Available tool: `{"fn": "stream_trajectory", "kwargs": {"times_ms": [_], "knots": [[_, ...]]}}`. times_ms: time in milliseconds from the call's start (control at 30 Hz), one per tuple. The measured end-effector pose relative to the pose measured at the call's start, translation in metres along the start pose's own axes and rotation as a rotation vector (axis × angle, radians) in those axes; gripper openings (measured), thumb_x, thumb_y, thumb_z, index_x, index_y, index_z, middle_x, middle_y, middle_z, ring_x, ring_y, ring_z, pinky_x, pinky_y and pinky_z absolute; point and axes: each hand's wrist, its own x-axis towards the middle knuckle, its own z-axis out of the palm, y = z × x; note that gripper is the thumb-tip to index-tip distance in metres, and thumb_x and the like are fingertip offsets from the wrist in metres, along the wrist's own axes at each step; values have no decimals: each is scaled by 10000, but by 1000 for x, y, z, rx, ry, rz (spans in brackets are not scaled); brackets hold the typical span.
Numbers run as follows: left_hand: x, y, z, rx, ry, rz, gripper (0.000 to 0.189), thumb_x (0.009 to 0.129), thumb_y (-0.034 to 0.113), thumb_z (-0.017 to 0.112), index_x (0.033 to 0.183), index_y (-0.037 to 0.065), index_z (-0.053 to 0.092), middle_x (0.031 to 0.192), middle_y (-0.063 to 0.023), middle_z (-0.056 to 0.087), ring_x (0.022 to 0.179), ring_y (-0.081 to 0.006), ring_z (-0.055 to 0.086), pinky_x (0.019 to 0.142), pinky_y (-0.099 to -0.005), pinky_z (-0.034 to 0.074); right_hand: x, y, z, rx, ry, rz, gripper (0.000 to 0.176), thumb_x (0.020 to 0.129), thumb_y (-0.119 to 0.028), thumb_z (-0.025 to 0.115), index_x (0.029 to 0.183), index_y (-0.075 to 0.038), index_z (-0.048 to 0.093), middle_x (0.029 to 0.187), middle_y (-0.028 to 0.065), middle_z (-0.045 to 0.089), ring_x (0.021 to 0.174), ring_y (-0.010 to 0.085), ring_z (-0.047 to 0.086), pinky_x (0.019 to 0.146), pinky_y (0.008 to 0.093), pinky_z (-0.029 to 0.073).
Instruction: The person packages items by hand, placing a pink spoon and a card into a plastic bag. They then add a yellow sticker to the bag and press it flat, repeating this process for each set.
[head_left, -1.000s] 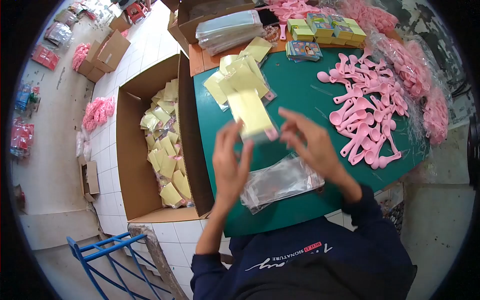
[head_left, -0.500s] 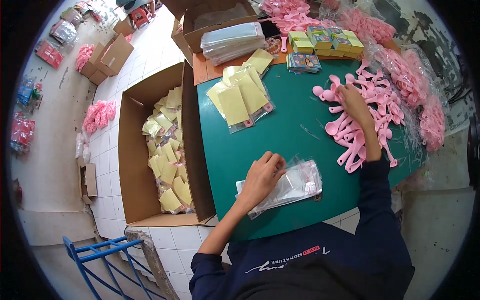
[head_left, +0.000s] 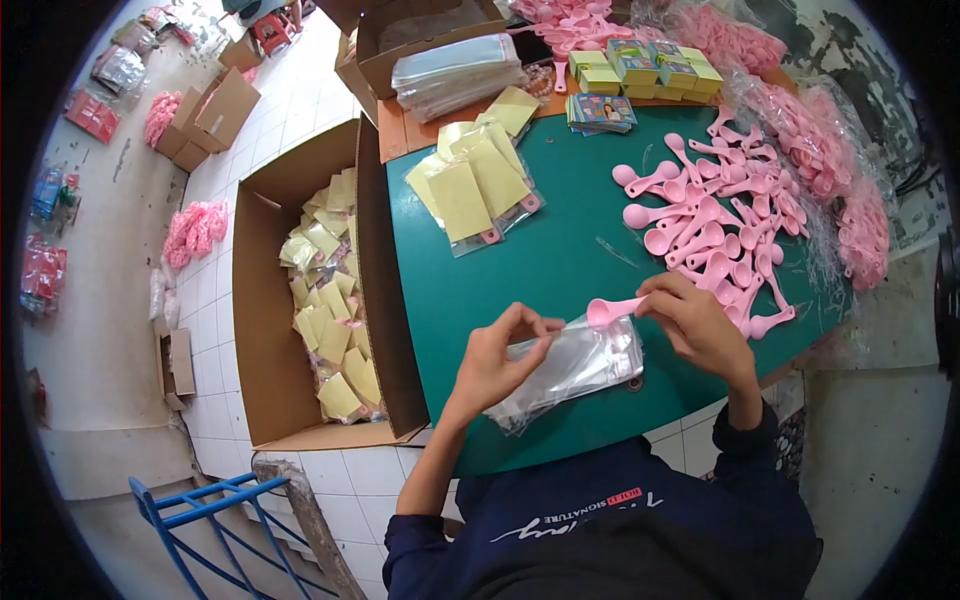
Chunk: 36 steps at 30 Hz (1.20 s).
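Observation:
A pink spoon [head_left: 610,311] is pinched by its handle in my right hand [head_left: 695,322], its bowl over the stack of clear plastic bags [head_left: 580,372]. At the left end of that stack is my left hand [head_left: 505,355], thumb and forefinger curved toward each other; whether a thin bag edge lies between them is too small to tell. A spread heap of pink spoons [head_left: 705,235] covers the right part of the green table [head_left: 530,285]. Packed bags with yellow cards [head_left: 463,200] lie at the table's upper left.
An open carton [head_left: 395,300] full of yellow-card packs stands left of the table. Behind are a stack of clear bags [head_left: 455,75], card bundles [head_left: 635,68] and bagged pink spoons [head_left: 725,45]. A blue metal frame [head_left: 205,510] stands at lower left.
My right hand has come from the spoon heap down to the bag stack, now with a spoon. My left hand has shifted slightly left, and its fingers have parted more.

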Motion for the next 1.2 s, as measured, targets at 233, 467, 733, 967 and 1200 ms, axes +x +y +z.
{"fn": "stream_trajectory", "kwargs": {"times_ms": [233, 467, 733, 967, 1200], "knots": [[-7, 6, -11, -372, -28, -266, 189, 862, 65, 616, 966, -10, 477, 900, -167, 678, 885, -186, 661, 733, -257, 530, 9, -24, 1, 248, 176, -9, 247, 733, 151, 525, 937, 19, 574, 975, 126, 606, 875, 217, 610, 744, 297, 482], [-8, 10, -10, -356, -38, -268, 275, 858, 75, 628, 1098, -13, 528, 917, -118, 679, 835, -112, 635, 720, -233, 513, 18, -33, 3, 145, 77, -110, 200, 750, 86, 581, 929, -1, 564, 963, 131, 596, 890, 273, 604, 736, 334, 493], [3, 18, 2, -340, -105, -181, 286, 893, 84, 573, 1156, -27, 551, 979, -70, 654, 849, -92, 597, 769, -241, 486, 35, -35, -5, 139, -68, -236, 216, 728, 61, 597, 930, -4, 557, 975, 126, 581, 911, 297, 576, 750, 351, 482], [14, 32, -8, 21, -151, -229, 307, 958, 227, 478, 1080, -9, 632, 867, -78, 676, 816, -90, 620, 751, -256, 506, 54, -37, -12, 4, -113, -374, 261, 715, 48, 623, 955, -1, 534, 978, 122, 565, 909, 295, 568, 749, 357, 486], [21, 19, -5, -512, -47, -213, 310, 973, 193, 441, 1125, -28, 595, 921, -64, 657, 833, -105, 598, 767, -253, 487, 73, -29, -3, 188, -109, -202, 283, 732, 2, 673, 986, -29, 551, 996, 102, 590, 895, 260, 604, 744, 322, 493]]}}
